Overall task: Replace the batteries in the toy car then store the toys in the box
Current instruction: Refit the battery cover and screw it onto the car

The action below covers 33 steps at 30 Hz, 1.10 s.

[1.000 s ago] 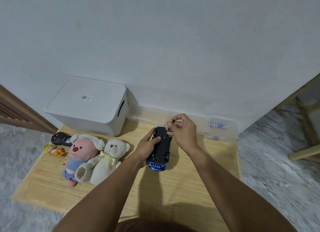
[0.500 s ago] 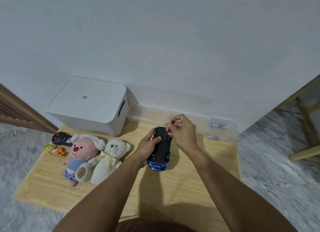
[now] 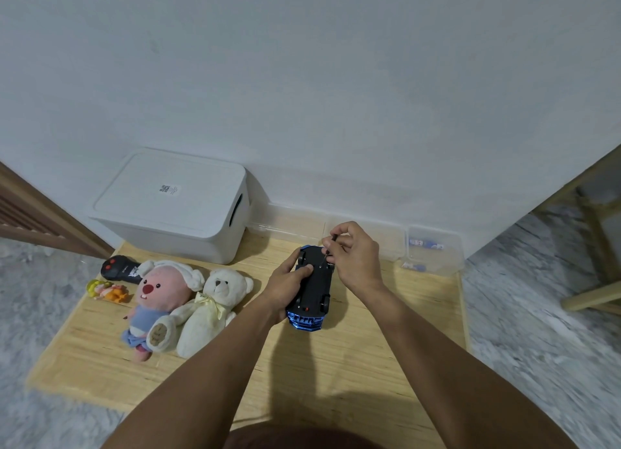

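Observation:
A blue toy car lies upside down on the wooden board, its black underside facing up. My left hand grips the car's left side, thumb on the underside. My right hand pinches a thin black screwdriver whose tip touches the underside near the far end. A white lidded box stands shut at the back left. A clear container at the back right holds blue-and-white batteries.
A pink plush and a white teddy bear lie left of the car. A black remote and a small yellow-orange toy lie further left. The wooden board sits on a grey floor; wooden furniture legs stand right.
Almost nothing moved. My right hand's fingers shifted slightly on the screwdriver; the car and my left hand stayed put.

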{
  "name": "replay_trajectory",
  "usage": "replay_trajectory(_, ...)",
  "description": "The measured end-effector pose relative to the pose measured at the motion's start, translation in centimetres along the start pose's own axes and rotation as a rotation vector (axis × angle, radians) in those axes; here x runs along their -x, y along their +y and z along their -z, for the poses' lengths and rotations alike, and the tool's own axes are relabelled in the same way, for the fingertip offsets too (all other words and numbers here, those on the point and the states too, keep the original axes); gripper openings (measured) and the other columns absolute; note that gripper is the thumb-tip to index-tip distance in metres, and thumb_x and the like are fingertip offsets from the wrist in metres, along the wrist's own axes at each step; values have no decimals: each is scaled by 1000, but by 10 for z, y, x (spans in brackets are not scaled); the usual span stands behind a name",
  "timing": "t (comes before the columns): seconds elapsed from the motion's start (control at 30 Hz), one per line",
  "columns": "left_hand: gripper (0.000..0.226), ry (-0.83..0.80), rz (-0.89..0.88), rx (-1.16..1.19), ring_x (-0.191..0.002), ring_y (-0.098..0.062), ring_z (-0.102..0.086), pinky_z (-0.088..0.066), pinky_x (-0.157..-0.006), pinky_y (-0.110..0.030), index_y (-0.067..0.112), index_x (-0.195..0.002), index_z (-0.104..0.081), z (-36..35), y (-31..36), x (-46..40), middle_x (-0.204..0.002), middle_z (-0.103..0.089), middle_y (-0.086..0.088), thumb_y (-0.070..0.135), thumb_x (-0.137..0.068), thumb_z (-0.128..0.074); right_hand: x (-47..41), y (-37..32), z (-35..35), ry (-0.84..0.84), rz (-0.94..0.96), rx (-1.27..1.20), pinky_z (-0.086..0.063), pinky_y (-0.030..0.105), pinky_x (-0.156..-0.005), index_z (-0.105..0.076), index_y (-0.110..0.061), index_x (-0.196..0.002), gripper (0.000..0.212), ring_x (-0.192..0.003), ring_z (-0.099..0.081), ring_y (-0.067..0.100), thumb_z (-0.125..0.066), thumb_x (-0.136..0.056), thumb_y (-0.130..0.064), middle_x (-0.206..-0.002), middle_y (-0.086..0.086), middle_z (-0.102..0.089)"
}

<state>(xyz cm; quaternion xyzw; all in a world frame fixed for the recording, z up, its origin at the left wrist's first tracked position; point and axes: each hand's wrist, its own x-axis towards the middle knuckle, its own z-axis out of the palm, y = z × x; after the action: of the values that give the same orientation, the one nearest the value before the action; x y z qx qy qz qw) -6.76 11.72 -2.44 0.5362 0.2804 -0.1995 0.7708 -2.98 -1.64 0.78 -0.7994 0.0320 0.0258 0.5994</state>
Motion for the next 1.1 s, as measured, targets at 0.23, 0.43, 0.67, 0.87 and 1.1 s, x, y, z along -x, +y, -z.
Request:
replay_trajectory(0.23,53,1,6,-11,-84,-28,-71,-58,-68,-39,37,-140,-47,1,-1,-2,-109,-70,-13,13,-95,-58,0,2,0,-6,14,21,-60,44,-72,-58,-22,-86,17,-74,-71,21,-67,-87,-8,-77,5,-71)
replay_trajectory(0.43,50,1,-3,-8,-84,-29,-71,-59,-75,-43,38,-138,-49,0,0,-2,-106,-71,-12,12,-95,-58,-1,4,0,-12,-7,6,-60,45,-73,-61,-28,-85,20,-72,-72,18,-66,-88,-9,-78,5,-71)
replay_trajectory(0.67,53,0,2,-18,-90,-33,-70,-58,-81,-50,37,-141,-47,2,-2,-4,-110,-70,-15,13,-95,-58,0,5,0,-26,21,38,-59,46,-73,-65,-21,-91,14,-71,-71,20,-66,-87,-8,-73,1,-70)
replay_trajectory(0.87,52,-1,6,-12,-90,-34,-71,-57,-83,-53,38,-139,-48,4,-4,-4,-106,-71,-14,13,-95,-58,1,7,-2,-45,68,102,-59,42,-78,-71,-16,-104,17,-84,-71,14,-64,-89,-12,-89,-1,-73)
replay_trajectory(1.1,52,4,11,-17,-84,-29,-71,-60,-75,-45,38,-139,-47,6,-5,-3,-104,-71,-11,13,-95,-58,0,4,-1,-28,141,218,-57,34,-85,-72,-12,-108,21,-87,-69,12,-64,-90,-14,-95,1,-75)
